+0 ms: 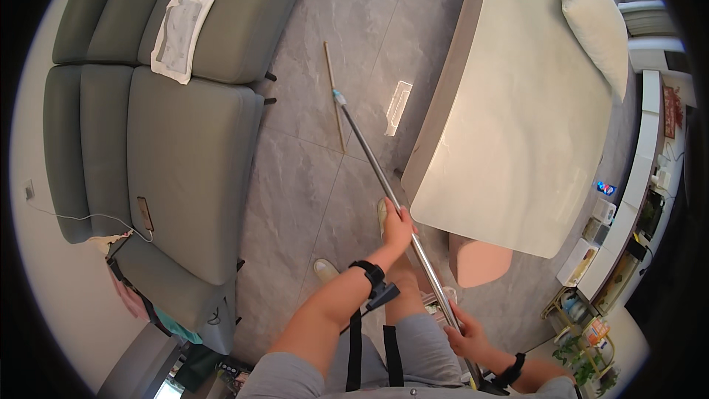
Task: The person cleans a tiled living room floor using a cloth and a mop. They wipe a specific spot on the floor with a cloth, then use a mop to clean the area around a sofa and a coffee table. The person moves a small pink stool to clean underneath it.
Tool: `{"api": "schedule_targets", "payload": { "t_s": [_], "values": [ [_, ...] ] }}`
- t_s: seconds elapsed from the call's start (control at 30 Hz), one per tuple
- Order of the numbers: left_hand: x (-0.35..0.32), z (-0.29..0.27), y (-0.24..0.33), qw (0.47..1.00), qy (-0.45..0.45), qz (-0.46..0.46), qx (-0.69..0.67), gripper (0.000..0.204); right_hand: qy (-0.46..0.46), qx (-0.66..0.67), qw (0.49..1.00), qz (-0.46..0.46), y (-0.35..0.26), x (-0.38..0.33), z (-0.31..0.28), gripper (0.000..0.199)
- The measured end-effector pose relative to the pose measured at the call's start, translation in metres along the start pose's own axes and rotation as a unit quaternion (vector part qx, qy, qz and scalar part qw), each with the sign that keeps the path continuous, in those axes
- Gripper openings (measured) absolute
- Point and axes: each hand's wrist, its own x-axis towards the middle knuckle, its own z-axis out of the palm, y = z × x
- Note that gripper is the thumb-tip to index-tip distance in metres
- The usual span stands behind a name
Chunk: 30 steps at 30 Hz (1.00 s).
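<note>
Left hand (396, 226): closed around long grey metal pole (377, 170), mid-shaft | Right hand (464, 334): closed around pole near its butt end | Pole axis: runs 5 to 11 o'clock, far tip over grey tiled floor (310, 177) | Left hand nearer tip; white tabletop (517, 125) at 2 o'clock.

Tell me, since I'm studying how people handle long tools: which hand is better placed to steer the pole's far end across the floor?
Probably the left hand: it grips the metal pole farther down, nearer the tip on the grey floor. The right hand holds the upper end near the body, acting more as a pivot.
</note>
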Motion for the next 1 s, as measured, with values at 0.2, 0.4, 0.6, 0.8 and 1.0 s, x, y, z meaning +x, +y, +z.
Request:
{"api": "schedule_targets", "payload": {
  "t_s": [0.2,0.4,0.6,0.8,1.0],
  "values": [
    [-0.006,-0.017,0.003,0.975,-0.037,0.038,-0.214,0.053,0.002,-0.032,0.999,-0.040,-0.008,0.023,0.002,0.064],
    [-0.040,-0.088,-0.028,0.981,-0.051,-0.065,-0.174,0.049,-0.031,-0.117,0.965,-0.233,-0.050,0.158,0.037,0.060],
    [-0.146,-0.089,-0.068,0.915,-0.227,-0.181,-0.280,0.055,-0.123,0.036,0.985,-0.115,-0.102,0.262,0.084,0.059],
    [-0.220,-0.060,-0.067,0.834,-0.347,-0.273,-0.330,0.058,-0.061,0.036,0.984,-0.162,-0.059,0.262,0.109,0.060],
    [-0.263,-0.077,-0.090,0.798,-0.363,-0.323,-0.355,0.045,0.021,0.085,0.981,-0.170,-0.045,0.209,0.096,0.061]
  ]
}}
